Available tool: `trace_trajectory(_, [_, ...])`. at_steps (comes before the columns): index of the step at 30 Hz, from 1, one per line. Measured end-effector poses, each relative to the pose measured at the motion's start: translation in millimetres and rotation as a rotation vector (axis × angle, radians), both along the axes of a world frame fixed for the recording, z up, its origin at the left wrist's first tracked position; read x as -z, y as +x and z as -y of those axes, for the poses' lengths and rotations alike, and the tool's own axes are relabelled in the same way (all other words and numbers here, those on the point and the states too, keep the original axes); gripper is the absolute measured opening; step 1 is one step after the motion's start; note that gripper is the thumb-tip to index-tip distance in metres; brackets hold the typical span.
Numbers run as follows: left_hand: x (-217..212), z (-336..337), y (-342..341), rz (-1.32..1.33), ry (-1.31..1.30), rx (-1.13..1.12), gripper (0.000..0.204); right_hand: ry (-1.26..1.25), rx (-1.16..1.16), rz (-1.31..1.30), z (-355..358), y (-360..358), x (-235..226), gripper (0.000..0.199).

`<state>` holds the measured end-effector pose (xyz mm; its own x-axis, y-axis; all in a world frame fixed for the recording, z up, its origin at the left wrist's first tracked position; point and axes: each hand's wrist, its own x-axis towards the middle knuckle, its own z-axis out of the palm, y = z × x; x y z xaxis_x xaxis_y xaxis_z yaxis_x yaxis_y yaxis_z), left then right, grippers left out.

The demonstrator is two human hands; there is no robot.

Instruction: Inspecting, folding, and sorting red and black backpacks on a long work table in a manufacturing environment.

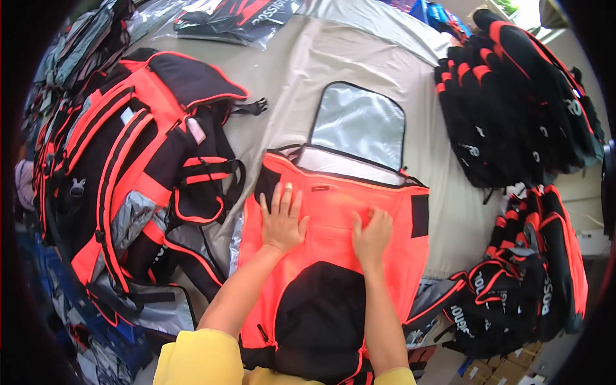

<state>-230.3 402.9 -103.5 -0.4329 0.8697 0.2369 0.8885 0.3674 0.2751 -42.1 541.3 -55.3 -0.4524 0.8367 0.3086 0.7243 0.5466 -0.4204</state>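
I see a workshop or packing room for sports bags, not a home. Many copies of the same product lie around one big table (359, 58) with a grey cloth cover. On the left is a heap of orange and black backpacks (128, 167). On the right are stacks of black pieces (513, 102) with orange trim, all alike. At the far edge I see bags in clear plastic (224, 19), and cardboard boxes (500, 371) stand on the floor below.

Counted: two bare hands (282, 221), both flat on one orange bag (333, 250) with one silver-lined flap (359, 125). Left: one large orange-black backpack (135, 167). Right: two stacks of black-orange pieces (520, 102); pieces per stack uncountable.
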Motion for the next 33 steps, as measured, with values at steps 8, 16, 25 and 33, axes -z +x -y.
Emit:
trace_trajectory(8, [6.5,-7.5,3.7,0.016,-0.042,-0.022,0.078,-0.034,-0.325,-0.021,-26.6,-98.0,21.0,0.030])
trace_trajectory(16, [4.2,-6.2,-3.2,-0.001,-0.034,0.002,0.072,-0.056,0.516,0.056,-111.5,110.7,24.6,0.041])
trace_trajectory(25, [7.6,-4.0,-0.7,0.033,0.010,0.000,0.070,-0.178,-0.006,0.353,99.8,60.1,7.3,0.069])
trace_trajectory(33, [-16.1,-22.4,-6.8,0.053,0.093,0.048,0.064,-0.075,0.026,0.230,102.6,64.4,52.9,0.071])
